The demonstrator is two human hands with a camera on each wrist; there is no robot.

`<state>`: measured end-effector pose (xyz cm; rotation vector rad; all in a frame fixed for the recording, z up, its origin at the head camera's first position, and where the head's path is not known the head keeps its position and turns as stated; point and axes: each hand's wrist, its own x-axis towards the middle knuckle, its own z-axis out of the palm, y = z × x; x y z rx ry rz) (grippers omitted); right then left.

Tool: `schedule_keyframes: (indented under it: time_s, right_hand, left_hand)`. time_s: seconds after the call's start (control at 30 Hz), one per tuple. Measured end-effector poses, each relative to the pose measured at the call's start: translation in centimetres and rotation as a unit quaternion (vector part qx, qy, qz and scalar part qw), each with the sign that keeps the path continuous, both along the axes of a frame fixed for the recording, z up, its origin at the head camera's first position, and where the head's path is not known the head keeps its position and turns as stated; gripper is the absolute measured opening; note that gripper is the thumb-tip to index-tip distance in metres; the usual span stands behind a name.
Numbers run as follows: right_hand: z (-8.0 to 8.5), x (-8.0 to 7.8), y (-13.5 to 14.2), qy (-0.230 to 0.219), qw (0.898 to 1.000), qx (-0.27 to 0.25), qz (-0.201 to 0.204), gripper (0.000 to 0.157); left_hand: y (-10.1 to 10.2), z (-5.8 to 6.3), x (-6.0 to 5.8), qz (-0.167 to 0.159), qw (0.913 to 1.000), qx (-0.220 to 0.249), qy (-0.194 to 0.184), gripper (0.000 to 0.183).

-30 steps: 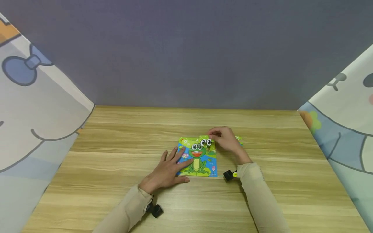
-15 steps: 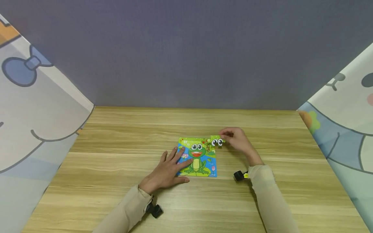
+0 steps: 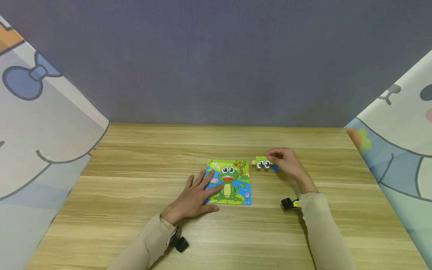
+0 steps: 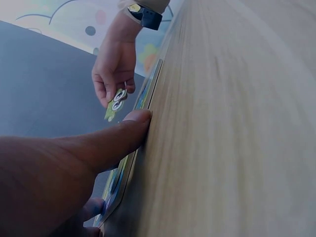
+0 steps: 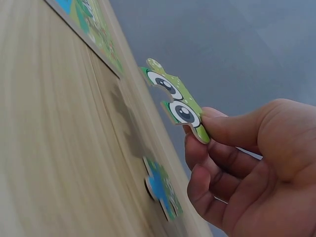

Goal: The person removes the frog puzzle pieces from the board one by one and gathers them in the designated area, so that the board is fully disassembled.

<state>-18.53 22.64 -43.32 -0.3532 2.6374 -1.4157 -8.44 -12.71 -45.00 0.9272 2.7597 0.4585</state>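
My right hand point(image 3: 287, 163) pinches a jigsaw piece point(image 5: 180, 101) printed with two frog eyes on green, between thumb and fingers. In the right wrist view it is raised over the table, its shadow falling below. A frog puzzle board point(image 3: 240, 189) lies flat to the left of that hand. Spread over the board's left side, my left hand point(image 3: 192, 198) rests with its fingers straight. Its thumb point(image 4: 133, 121) lies along the near edge in the left wrist view. Under the right hand, a second jigsaw piece point(image 5: 162, 187), blue and green, lies on the table, partly covered in the head view.
The wooden tabletop point(image 3: 152, 150) ends at a grey wall panel point(image 3: 216, 67) behind. Cartoon-printed panels point(image 3: 50, 123) flank the table on both sides. Each wrist carries a small black camera point(image 3: 182, 244).
My right hand has moved right with the eye piece, from over the board's upper right corner to beside the board. The blue piece has come into sight. My left hand has stayed still.
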Motion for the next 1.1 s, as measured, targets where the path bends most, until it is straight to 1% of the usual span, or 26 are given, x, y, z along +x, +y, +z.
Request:
schedule_keyframes:
  time_s: [0.23, 0.53, 0.83, 1.1]
  right_hand:
    - [0.1, 0.2, 1.5, 0.010, 1.000, 0.002, -0.004, 0.022]
    - [-0.2, 0.3, 3.2, 0.032, 0.999, 0.016, -0.014, 0.020]
    - [0.0, 0.8, 4.9, 0.016, 0.999, 0.027, -0.030, 0.022]
    - [-0.3, 1.0, 6.7, 0.022, 0.998, 0.040, -0.043, 0.024]
  left_hand:
    - [0.0, -0.1, -0.1, -0.002, 1.0000, 0.000, 0.001, 0.069]
    - [0.0, 0.0, -0.1, 0.000, 1.0000, 0.002, -0.008, 0.069]
    - [0.0, 0.0, 0.0, -0.003, 1.0000, -0.002, -0.008, 0.069]
    - [0.0, -0.1, -0.1, -0.001, 1.0000, -0.005, -0.006, 0.069]
